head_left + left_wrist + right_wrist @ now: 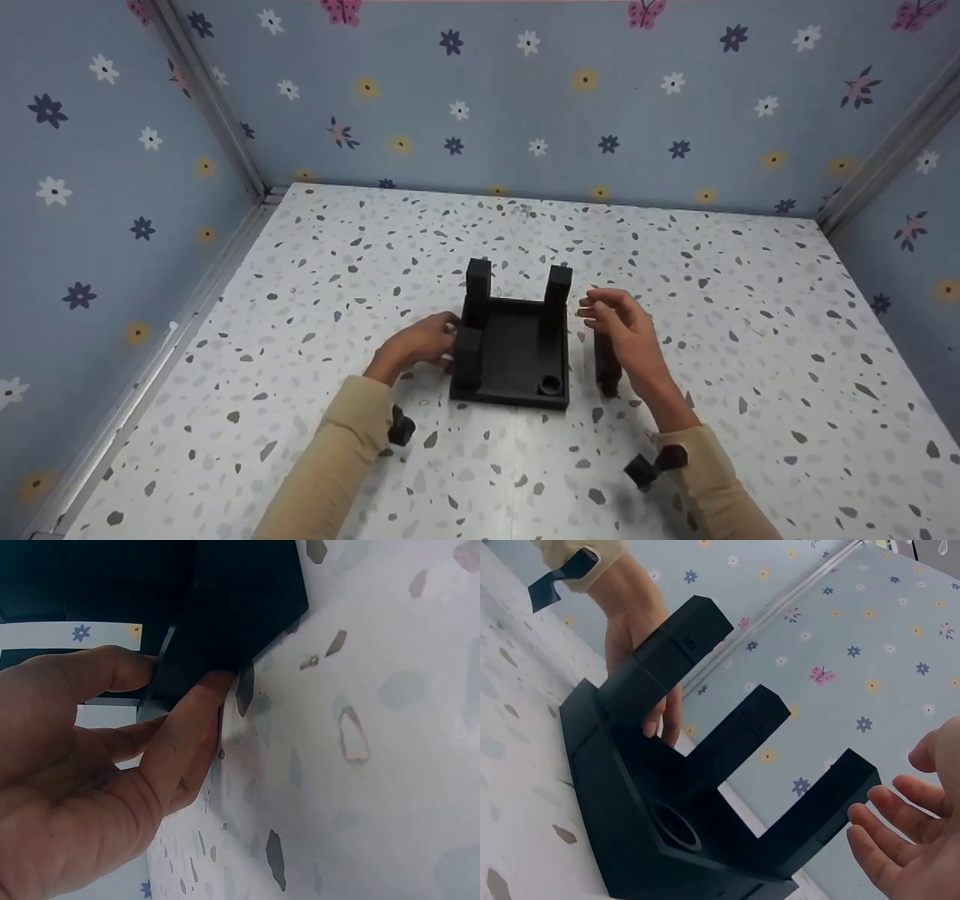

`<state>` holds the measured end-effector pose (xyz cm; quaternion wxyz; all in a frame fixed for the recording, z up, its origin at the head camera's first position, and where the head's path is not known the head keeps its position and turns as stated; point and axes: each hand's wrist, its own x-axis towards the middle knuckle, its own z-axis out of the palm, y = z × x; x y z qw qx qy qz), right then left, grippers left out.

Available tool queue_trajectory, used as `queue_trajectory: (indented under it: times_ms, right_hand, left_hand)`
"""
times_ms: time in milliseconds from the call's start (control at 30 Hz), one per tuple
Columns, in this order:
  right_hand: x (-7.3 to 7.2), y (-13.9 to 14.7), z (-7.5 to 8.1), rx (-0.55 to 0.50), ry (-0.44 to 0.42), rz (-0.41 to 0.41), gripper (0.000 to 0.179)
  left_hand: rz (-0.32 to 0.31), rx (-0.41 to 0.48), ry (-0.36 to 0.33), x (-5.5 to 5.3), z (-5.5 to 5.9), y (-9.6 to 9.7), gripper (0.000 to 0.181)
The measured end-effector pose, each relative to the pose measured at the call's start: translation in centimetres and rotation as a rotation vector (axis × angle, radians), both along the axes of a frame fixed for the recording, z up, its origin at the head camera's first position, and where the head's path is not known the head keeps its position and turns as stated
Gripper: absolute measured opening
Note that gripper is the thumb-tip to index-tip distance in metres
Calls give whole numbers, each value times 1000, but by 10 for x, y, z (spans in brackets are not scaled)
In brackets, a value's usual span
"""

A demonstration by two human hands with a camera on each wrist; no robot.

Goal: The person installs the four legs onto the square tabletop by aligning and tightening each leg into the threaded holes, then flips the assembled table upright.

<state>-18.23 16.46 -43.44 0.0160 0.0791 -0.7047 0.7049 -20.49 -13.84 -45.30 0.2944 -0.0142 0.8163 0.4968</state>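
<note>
The tray [517, 356] sits on the bench [697, 300], legs [559, 289] upright at three corners. The near-right socket [550, 385] is bare, so one fitting seems left. The left hand [420, 342] grips the tray's left side; the right hand [634, 334], holding nothing, hangs relaxed over a loose leg [606, 367].

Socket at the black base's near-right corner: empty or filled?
Empty: the socket is open to view, with nothing in it; three posts stand at the other corners.
</note>
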Motion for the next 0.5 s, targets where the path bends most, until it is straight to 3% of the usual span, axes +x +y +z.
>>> queue_trajectory:
  times_ms: [267, 500]
  right_hand:
    - [-2, 17, -8, 120, -79, -73, 35]
    - [-6, 29, -16, 138, -148, -147, 38]
  left_hand:
    - [11, 29, 8, 1, 0, 0, 49]
    - [-2, 2, 12, 1, 1, 0, 50]
